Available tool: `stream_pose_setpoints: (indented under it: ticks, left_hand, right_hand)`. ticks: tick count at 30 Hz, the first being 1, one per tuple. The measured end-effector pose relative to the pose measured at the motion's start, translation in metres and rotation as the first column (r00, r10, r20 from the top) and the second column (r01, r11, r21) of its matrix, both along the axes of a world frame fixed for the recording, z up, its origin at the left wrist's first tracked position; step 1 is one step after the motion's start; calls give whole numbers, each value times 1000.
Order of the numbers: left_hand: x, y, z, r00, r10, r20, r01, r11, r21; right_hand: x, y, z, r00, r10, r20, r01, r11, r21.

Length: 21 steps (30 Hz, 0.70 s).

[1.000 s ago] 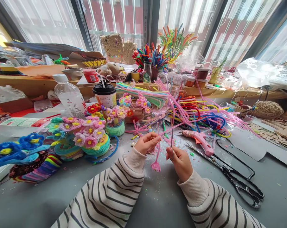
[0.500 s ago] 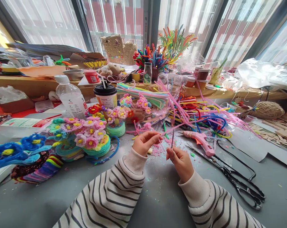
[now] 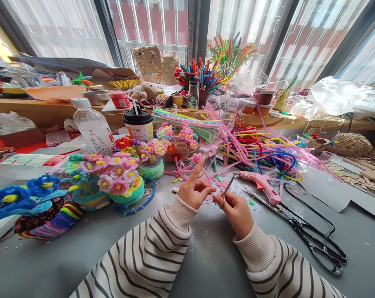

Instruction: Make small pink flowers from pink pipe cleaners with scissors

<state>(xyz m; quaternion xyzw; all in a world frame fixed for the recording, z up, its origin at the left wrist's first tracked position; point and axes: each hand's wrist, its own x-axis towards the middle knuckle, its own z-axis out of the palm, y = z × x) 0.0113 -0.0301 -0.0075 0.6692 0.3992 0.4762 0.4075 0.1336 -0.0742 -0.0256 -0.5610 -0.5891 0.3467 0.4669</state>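
Note:
My left hand [image 3: 192,191] is over the middle of the table with its index finger pointing up. Its thumb and lower fingers come together in a pinch, and whatever is between them is too small to make out. Right beside those fingertips, my right hand [image 3: 235,209] grips a slim, dark, pointed metal tool [image 3: 229,184], its tip tilted up and to the right. Behind the hands lie pink fuzzy scraps [image 3: 208,199] and a pink pipe-cleaner flower [image 3: 196,158].
Right of my hands lie a pink glue gun [image 3: 265,186] and large black-handled scissors [image 3: 311,238]. Pots of pipe-cleaner flowers [image 3: 119,182] stand at left, near a bottle [image 3: 92,128] and a lidded cup [image 3: 138,126]. Loose pipe cleaners [image 3: 240,142] pile up behind.
My left index finger has lifted, and the pink strip seen at my left fingertips no longer shows clearly. The pointed tool has tipped from upright to the right. Both hands have drawn closer.

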Motion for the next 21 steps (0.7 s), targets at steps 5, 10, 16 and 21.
stream_pose_setpoints:
  ticks: [5,10,16,21]
  left_hand:
    - [-2,0,0,994,36,-99,-27,995,92]
    - [0,-1,-1,993,86,-82,-75,990,123]
    - [2,-3,4,996,89,-10,-88,995,37]
    - [1,-1,6,990,-3,140,32,978,-208]
  right_hand:
    - [1,1,-4,999,-2,46,1,1000,6]
    - [1,2,-7,993,-24,116,24,1000,-1]
    - [-2,1,-4,996,21,83,-19,1000,-19]
    - [-3,0,-3,998,60,-1,-60,998,-2]
